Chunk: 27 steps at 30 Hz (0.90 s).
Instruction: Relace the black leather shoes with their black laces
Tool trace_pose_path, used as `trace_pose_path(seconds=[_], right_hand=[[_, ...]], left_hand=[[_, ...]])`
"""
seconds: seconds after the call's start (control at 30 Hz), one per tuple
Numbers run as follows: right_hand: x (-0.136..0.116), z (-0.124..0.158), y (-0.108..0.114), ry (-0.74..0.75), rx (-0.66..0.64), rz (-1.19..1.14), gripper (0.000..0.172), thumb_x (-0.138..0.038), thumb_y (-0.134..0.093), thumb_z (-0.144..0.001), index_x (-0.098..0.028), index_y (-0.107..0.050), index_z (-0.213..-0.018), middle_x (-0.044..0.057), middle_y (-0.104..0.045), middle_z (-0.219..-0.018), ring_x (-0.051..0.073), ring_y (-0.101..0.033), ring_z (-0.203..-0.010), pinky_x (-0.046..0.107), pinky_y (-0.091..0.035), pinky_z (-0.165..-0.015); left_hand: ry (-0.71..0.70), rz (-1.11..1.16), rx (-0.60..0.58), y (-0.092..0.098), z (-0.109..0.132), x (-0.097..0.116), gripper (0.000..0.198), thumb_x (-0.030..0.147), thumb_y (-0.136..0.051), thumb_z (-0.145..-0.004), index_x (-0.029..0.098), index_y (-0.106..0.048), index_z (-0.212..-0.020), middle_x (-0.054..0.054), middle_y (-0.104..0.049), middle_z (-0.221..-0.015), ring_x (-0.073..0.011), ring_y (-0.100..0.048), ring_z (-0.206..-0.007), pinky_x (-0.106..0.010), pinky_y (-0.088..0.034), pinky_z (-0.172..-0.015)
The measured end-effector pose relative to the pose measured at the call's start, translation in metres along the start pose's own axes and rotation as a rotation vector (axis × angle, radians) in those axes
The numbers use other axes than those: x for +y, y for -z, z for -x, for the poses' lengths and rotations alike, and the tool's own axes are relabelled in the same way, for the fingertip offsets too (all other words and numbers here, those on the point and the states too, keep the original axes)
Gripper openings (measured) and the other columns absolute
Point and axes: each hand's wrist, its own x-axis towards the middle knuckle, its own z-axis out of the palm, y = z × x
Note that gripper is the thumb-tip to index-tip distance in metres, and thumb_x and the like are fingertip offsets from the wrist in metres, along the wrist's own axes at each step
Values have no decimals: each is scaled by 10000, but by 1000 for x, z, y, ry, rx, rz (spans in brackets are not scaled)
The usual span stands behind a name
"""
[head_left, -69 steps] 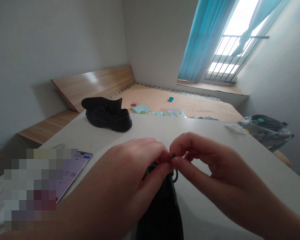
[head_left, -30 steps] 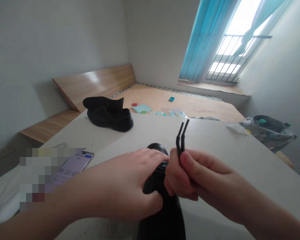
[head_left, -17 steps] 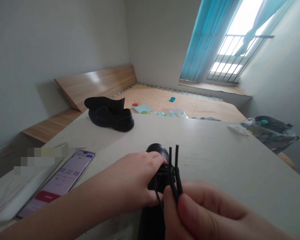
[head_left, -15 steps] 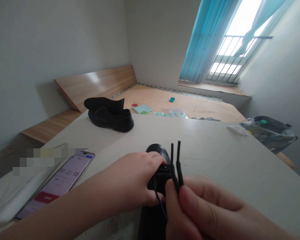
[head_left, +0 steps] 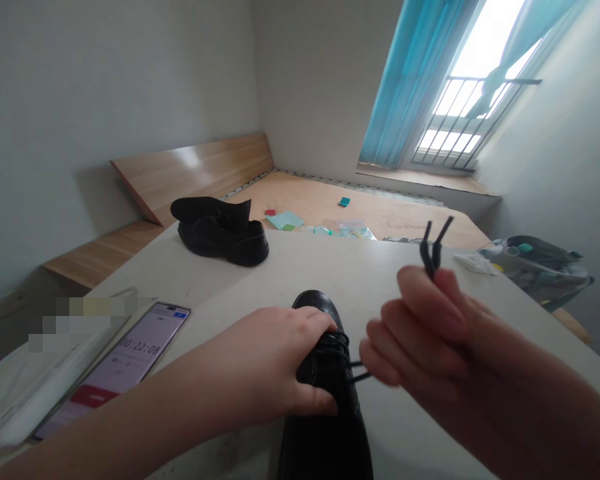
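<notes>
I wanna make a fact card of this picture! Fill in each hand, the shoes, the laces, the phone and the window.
Left hand: left hand lies across the near shoe, thumb and fingers spread apart
Right hand: right hand is a fist around black laces
Laces: two ends stick up above the fist; two strands stretch from the shoe to it
Other shoe: far shoe, black, on the white table
Phone: phone shows 00:22:08
Window: blue curtain, bars
</notes>
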Motion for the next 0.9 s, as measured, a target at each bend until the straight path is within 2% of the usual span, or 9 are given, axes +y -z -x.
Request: trace_pose_path(seconds=[0.1, 0.17, 0.27, 0.33, 0.4, 0.5, 0.67, 0.77, 0.9], right_hand=[[-7, -7, 13, 119, 93, 110, 286, -388, -574, -943, -232, -585, -704, -61, -326, -574, 97, -278, -522, 203, -451, -681], [-7, -12, 20, 149, 120, 136, 279, -390, -565, -947, -232, -604, -721, -56, -341, -585, 102, -299, -544, 198, -459, -677], [-6, -17, 25, 146, 121, 91, 257, -366, -564, -950, -227, -605, -738, -60, -320, -587, 101, -293, -549, 202, -467, -685], [-5, -19, 24, 123, 99, 30, 249, -355, -573, -945, -225, -592, -734, -62, -303, -592, 102, -287, -552, 205, -466, -681], [-5, -19, 23, 103, 77, -18, 250, -353, -569, -946, -228, -575, -729, -60, -295, -603, 106, -289, -556, 204, -458, -655], [-6, -18, 21, 85, 95, -18, 267, -352, -552, -949, -231, -554, -710, -49, -311, -623, 117, -312, -568, 207, -439, -605], [-3, -24, 30, 166, 303, 108, 239, -317, -642, -880, -208, -564, -683, -27, -378, -718, 120, -383, -632, 209, -436, -609], [0, -30, 39, 202, 384, 112, 194, -285, -667, -850, -196, -586, -698, -17, -420, -783, 121, -415, -698, 199, -437, -608], [-2, -29, 39, 183, 373, 99, 163, -288, -662, -850, -203, -616, -719, -14, -456, -815, 124, -429, -703, 207, -443, -598]], left_hand=[[31, 62, 42, 5, 0, 6, 428, 509, -717, -772, 277, -602, -1113, 0, -689, -1050, -249, -630, -949, -333, -460, -765], [24, 135, 194, 9, 0, 11, 244, 485, -607, -871, 252, -608, -942, 33, -675, -896, -182, -620, -815, -283, -433, -646], [-54, 163, 328, 9, -1, 20, 300, 392, -501, -948, 213, -582, -722, 37, -623, -791, -134, -572, -726, -264, -410, -614], [-133, 155, 276, 7, -1, 23, 241, 352, -528, -946, 219, -646, -783, 25, -647, -933, -148, -585, -867, -275, -440, -766], [-163, 167, 193, 2, -2, 25, 130, 330, -590, -918, 241, -676, -961, 9, -634, -1105, -178, -556, -1049, -295, -418, -923], [-147, 267, 122, -2, -2, 26, 150, 353, -575, -927, 255, -654, -1008, -15, -576, -1190, -196, -499, -1148, -311, -394, -1009], [-71, 415, 231, 3, -3, 23, 331, 368, -405, -981, 215, -579, -745, -12, -535, -1041, -183, -495, -1055, -308, -394, -974], [-34, 489, 234, 6, -5, 20, 318, 381, -397, -975, 214, -555, -755, 14, -554, -916, -162, -535, -909, -272, -433, -851], [29, 479, 229, 4, -10, 11, 326, 431, -386, -984, 216, -556, -808, 31, -571, -805, -156, -550, -807, -269, -430, -750]])
